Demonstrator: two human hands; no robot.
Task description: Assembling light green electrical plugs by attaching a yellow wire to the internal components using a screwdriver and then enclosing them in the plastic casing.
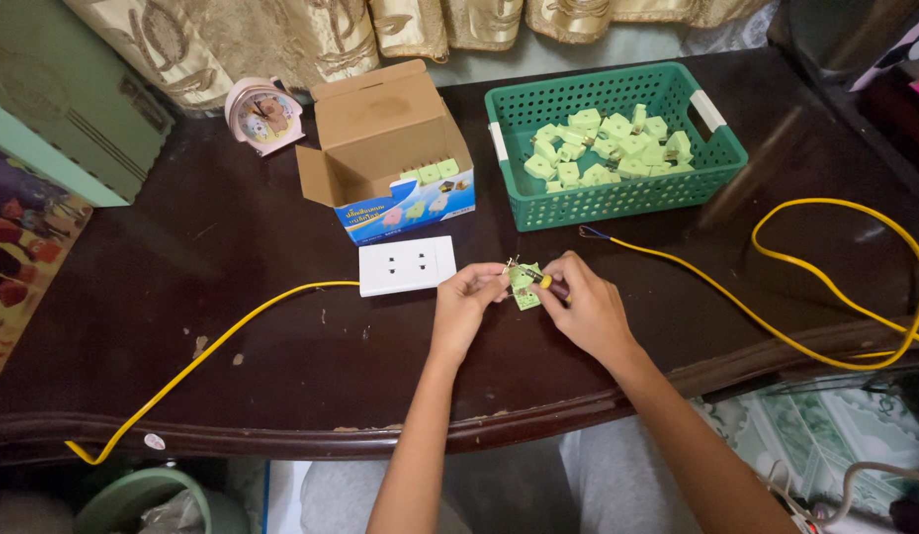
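My left hand [466, 305] pinches a small light green plug part [525, 289] with metal prongs over the dark wooden table [281, 326]. My right hand [585, 309] holds a small screwdriver with a yellow handle [544, 282] against that part. A white double socket [407, 265] lies just left of my hands, with a yellow cable [212, 351] running from it toward the table's front left edge.
A green plastic basket [617, 203] holds several light green plug parts at the back right. An open cardboard box [385, 148] with more parts stands behind the socket. A pink alarm clock [264, 116] sits at the back left. A second yellow cable [825, 287] loops at right.
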